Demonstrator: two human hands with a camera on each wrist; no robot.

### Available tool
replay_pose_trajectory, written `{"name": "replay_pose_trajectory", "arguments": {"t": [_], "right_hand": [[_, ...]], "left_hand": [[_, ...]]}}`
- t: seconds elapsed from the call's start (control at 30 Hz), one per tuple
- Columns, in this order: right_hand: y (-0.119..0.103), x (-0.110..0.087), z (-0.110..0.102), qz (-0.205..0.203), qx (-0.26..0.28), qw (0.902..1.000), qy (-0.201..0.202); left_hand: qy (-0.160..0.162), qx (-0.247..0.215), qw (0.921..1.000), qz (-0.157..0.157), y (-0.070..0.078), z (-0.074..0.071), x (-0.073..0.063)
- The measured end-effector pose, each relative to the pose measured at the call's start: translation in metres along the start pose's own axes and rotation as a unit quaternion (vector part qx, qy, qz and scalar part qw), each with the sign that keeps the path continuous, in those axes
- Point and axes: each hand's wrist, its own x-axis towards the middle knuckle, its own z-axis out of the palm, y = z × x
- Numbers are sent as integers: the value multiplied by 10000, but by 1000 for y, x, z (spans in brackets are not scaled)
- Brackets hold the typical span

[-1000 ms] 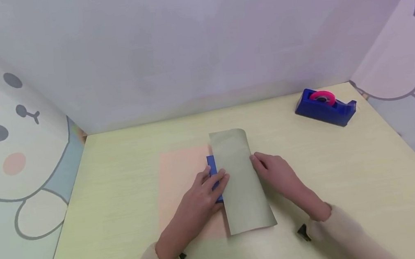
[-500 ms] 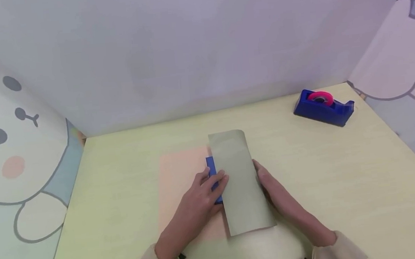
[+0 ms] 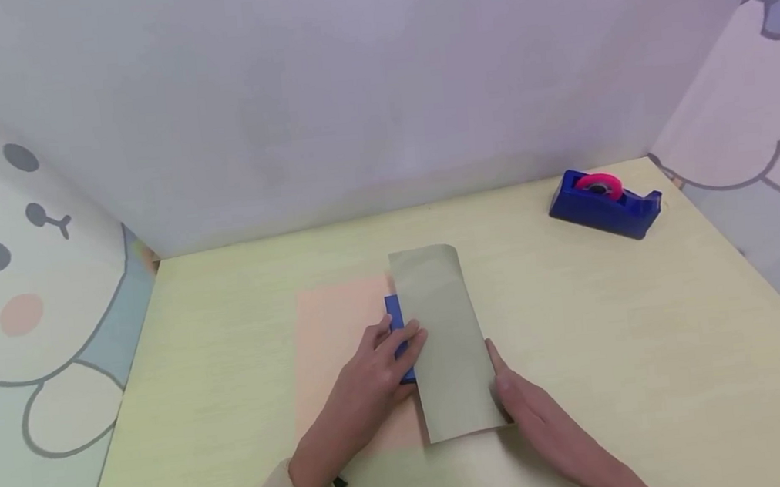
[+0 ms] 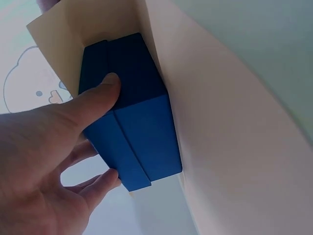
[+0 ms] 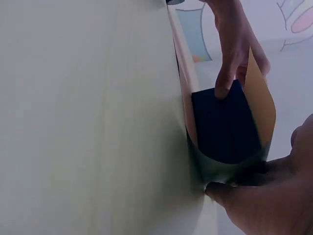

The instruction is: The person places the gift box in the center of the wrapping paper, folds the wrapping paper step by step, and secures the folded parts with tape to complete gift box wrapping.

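Note:
A blue lidded box [image 4: 142,137] rests on wrapping paper [image 3: 444,347], which is grey-green outside and peach inside. The paper's right part is folded up and over the box, so in the head view only a blue strip shows at its left edge. My left hand [image 3: 367,377] grips the box, its thumb on one end and fingers on the top, two fingertips touching the paper's edge. Along the curved right fold, near its close corner, my right hand [image 3: 533,409] lies with fairly straight fingers against the paper. The right thumb [image 5: 220,192] touches the fold low near the table.
At the back right of the pale yellow table [image 3: 229,312] stands a blue tape dispenser [image 3: 603,209] with a pink roll core. A plain light wall [image 3: 348,85] rises behind, and cartoon-printed panels [image 3: 33,228] flank both sides.
My right hand has slid down the fold toward me, from beside the paper's middle to its near corner, its fingers straightening. My left hand, the box and the paper stay nearly in place.

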Motion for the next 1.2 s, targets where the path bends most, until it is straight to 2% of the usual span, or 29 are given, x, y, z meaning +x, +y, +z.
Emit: {"name": "replay_pose_trajectory", "arguments": {"t": [0.07,0.13,0.23,0.37,0.5,0.67,0.8,0.87,0.93,0.97,1.03,1.13,1.2], "right_hand": [[0,0,-3,-470,-588,9970,204],[-3,8,-6,-936,-1373,9853,409],[-13,26,-11,-1309,-2549,9568,501],[-26,56,-17,-1629,-3541,9206,239],[-31,79,-19,-2075,-4096,8882,146],[-33,91,-17,-2408,-4504,8597,110],[-31,93,-15,-2512,-4681,8471,131],[-31,94,-14,-2504,-4647,8492,152],[-31,94,-13,-2490,-4592,8526,162],[-31,94,-12,-2471,-4559,8549,157],[-31,93,-12,-2434,-4506,8588,151],[-31,92,-12,-2359,-4488,8618,145],[-31,92,-13,-2311,-4471,8640,151]], "left_hand": [[-4,-28,10000,13,0,1,-1],[4,-72,10000,5,0,1,-1],[-6,-114,9999,-9,1,0,-2],[-86,-124,9999,-20,0,-2,-1],[-142,-83,9999,8,0,-3,0],[-104,-137,9999,2,-2,-2,-1],[-44,-416,9991,-60,-5,-2,-4],[-46,-687,9975,-133,-8,-4,-7],[-95,-1086,9931,-433,-10,-10,-13],[-110,-1241,9898,-686,-11,-14,-16],[-129,-1337,9812,-1383,-13,-23,-25],[-295,-906,9578,-2712,-14,-34,-38],[-525,-446,9374,-3414,-14,-38,-46]]}}
